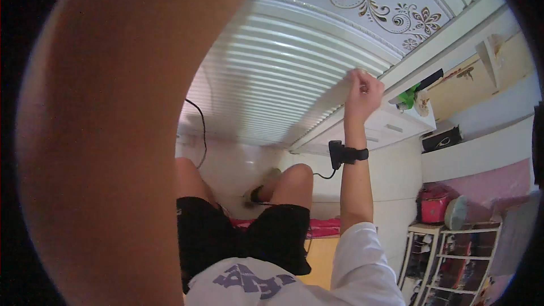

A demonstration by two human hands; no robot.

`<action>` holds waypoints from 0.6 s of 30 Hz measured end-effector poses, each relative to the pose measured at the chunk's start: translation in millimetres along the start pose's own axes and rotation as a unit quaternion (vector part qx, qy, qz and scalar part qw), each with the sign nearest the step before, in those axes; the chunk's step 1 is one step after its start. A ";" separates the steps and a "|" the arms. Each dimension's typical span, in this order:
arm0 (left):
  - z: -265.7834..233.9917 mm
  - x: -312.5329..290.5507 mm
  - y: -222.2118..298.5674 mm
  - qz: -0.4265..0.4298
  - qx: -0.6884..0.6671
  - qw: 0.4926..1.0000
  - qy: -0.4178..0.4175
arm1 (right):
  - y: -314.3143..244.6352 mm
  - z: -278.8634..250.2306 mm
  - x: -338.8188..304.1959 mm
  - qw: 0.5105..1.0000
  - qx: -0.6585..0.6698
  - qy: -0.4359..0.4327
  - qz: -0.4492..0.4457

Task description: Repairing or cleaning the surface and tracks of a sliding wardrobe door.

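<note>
Overhead, the right hand (362, 92) pinches the edge of the white ribbed ceiling panel (272, 79), apparently part-seated (judging by that edge); the left forearm (113, 136) blocks its hand, grip unknowable.

Our left arm (113, 136) fills the left side, close before the camera. Right of it, our right hand (362, 92) touches the ribbed panel's (272, 73) edge, with a shelf rack (453, 260) at lower right.

My single head view looks steeply down my body toward the floor, close enough that my left arm (107, 136) fills the frame's left half.
</note>
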State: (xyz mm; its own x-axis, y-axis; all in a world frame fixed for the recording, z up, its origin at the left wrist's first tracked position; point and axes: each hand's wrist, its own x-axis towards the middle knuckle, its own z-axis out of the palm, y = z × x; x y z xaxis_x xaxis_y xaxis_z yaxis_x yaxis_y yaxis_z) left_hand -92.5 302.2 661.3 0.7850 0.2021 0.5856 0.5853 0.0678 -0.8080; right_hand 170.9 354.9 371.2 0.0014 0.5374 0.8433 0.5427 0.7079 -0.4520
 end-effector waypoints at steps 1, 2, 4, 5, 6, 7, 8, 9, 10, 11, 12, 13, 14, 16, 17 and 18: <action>0.3 -1.1 -1.6 -0.010 0.001 1.000 -0.005 | 4.7 -3.7 1.8 0.998 0.008 0.027 0.050; 1.2 -3.6 -5.6 -0.001 -0.006 1.000 -0.005 | 1.5 -3.7 1.9 0.999 0.008 0.019 0.045; 2.9 -8.7 -8.0 0.008 -0.012 1.000 -0.005 | -6.0 -2.7 0.8 0.995 0.029 0.028 0.092; 1.9 -8.3 -5.6 0.002 -0.012 1.000 -0.003 | -6.5 -2.7 -0.1 0.995 0.025 0.026 0.088; 0.9 -7.6 -3.0 -0.004 -0.016 1.000 -0.001 | -6.4 -1.6 -2.4 0.994 0.018 0.053 0.098; -0.2 -6.3 -1.1 -0.009 -0.021 1.000 0.002 | -5.4 -0.7 -4.0 0.991 0.012 0.080 0.109; 0.1 -6.1 -1.5 -0.011 -0.020 1.000 0.001 | -4.7 0.8 -5.4 0.991 0.012 0.079 0.107; 0.6 -5.4 -2.0 -0.008 -0.018 1.000 0.001 | -4.1 1.9 -6.4 0.989 0.031 0.090 0.110; 1.3 -4.7 -2.7 -0.005 -0.016 1.000 0.002 | -3.4 2.7 -7.0 0.987 0.049 0.101 0.113; 2.2 -5.1 -3.0 -0.005 -0.016 1.000 0.001 | -5.8 4.0 -7.7 0.987 0.050 0.100 0.113; 3.2 -5.5 -3.7 -0.005 -0.008 1.000 -0.010 | -9.1 5.1 -8.0 0.988 0.045 0.093 0.113; 4.3 -6.2 -4.4 -0.005 0.000 1.000 -0.020 | -11.2 6.0 -8.2 0.989 0.040 0.087 0.113; 2.5 -5.0 -2.2 -0.007 -0.002 1.000 -0.017 | -7.6 5.3 -8.2 0.989 0.036 0.088 0.113; -1.2 -4.0 2.2 -0.016 0.010 0.999 -0.037 | 2.3 5.1 -10.0 0.981 0.092 0.113 0.126; -1.3 -4.5 2.2 -0.017 0.011 0.999 -0.037 | 2.8 5.2 -12.4 0.981 0.093 0.112 0.125; -1.3 -4.9 2.8 -0.017 0.010 0.999 -0.030 | 3.2 4.4 -16.6 0.986 0.050 0.086 0.135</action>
State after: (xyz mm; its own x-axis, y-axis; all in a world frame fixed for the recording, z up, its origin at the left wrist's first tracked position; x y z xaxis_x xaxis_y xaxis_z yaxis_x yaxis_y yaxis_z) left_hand -94.4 300.2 656.3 0.7510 0.2577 0.6079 0.6066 0.0942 -0.7894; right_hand 168.9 350.3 354.5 0.2824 0.6327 0.7210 0.4182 0.5953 -0.6861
